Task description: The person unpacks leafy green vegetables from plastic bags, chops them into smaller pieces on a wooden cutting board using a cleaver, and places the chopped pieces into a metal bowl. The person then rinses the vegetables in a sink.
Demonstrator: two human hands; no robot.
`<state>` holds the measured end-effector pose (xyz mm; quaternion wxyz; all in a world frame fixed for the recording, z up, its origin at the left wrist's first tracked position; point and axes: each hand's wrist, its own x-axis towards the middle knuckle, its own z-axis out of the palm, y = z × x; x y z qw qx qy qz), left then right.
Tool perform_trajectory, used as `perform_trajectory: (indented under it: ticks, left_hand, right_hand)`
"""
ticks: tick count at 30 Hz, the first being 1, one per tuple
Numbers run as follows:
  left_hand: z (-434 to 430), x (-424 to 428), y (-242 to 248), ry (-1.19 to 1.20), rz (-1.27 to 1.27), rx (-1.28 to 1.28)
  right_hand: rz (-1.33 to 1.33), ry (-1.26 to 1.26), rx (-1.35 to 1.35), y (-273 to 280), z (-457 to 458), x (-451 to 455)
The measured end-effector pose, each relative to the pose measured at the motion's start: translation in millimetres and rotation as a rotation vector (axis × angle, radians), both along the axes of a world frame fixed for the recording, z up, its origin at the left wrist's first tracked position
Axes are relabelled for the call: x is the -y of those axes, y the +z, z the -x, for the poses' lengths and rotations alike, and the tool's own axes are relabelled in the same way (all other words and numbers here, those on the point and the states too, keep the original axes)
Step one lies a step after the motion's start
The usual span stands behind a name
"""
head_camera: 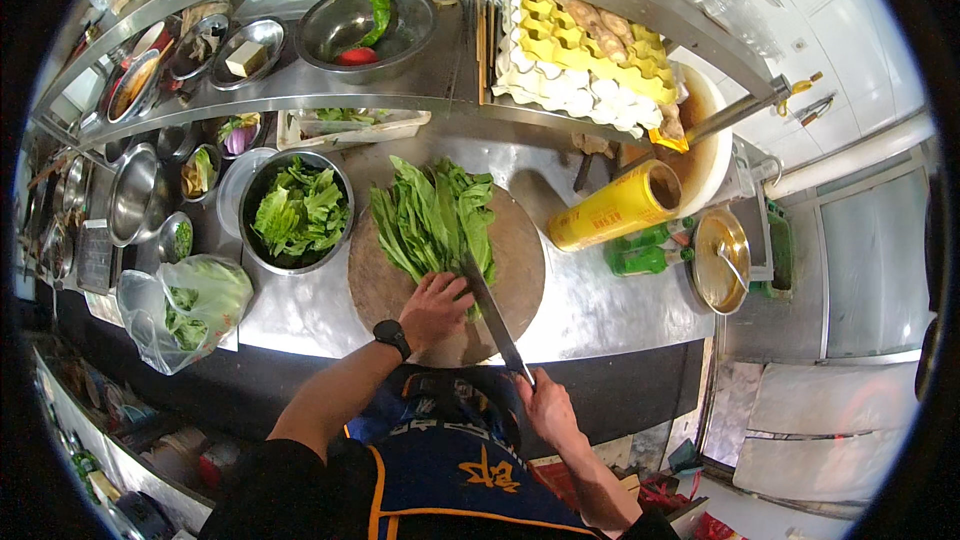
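A bunch of long leafy greens (pixel 420 217) lies on a round chopping block (pixel 517 262). My left hand (pixel 435 313), with a watch on the wrist, presses on the near end of the greens, its fingers beside the blade. My right hand (pixel 547 405) grips the handle of a long kitchen knife (pixel 495 322). The blade points away from me and rests against the right part of the greens. Left of the block, a steel bowl (pixel 347 229) holds leafy pieces. A plastic bag (pixel 180 307) of greens sits farther left.
Right of the block lie a yellow cylindrical can (pixel 607 210), green bottles (pixel 645 261) and a metal pot (pixel 697 270). A steel shelf (pixel 420 103) spans the back, bearing a bowl with peppers (pixel 367 26) and egg trays (pixel 592 52). Several small bowls stand left, near an empty steel bowl (pixel 139 195).
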<state>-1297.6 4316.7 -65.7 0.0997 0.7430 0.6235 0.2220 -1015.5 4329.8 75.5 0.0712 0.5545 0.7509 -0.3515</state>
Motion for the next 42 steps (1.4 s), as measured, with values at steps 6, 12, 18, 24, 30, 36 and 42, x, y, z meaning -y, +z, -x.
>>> perform_trajectory:
  ticks: [6, 12, 18, 24, 30, 36, 42]
  left_hand:
    - [11, 0, -7, -0.036, 0.042, 0.009]
    - [49, -24, 8, -0.256, 0.150, -0.182]
    - [54, -4, -5, -0.258, 0.149, -0.422]
    - [44, 59, 1, -0.069, 0.169, -0.294]
    - [16, 26, 9, 0.463, 0.026, -0.129]
    - [27, 40, -2, 0.354, 0.088, -0.058]
    - [32, 60, -21, 0.301, -0.006, -0.038]
  right_hand:
    - [0.047, -0.075, 0.036, -56, 33, 3]
    - [-0.042, -0.127, -0.098, -88, 24, -9]
    - [-0.029, -0.124, -0.121, -83, 7, -25]
    - [-0.043, -0.228, -0.152, -91, 12, -21]
    - [-0.122, -0.307, -0.172, -87, 32, -28]
    - [-0.081, -0.168, 0.002, -63, 18, 0]
    - [-0.057, -0.127, 0.102, -22, 14, 17]
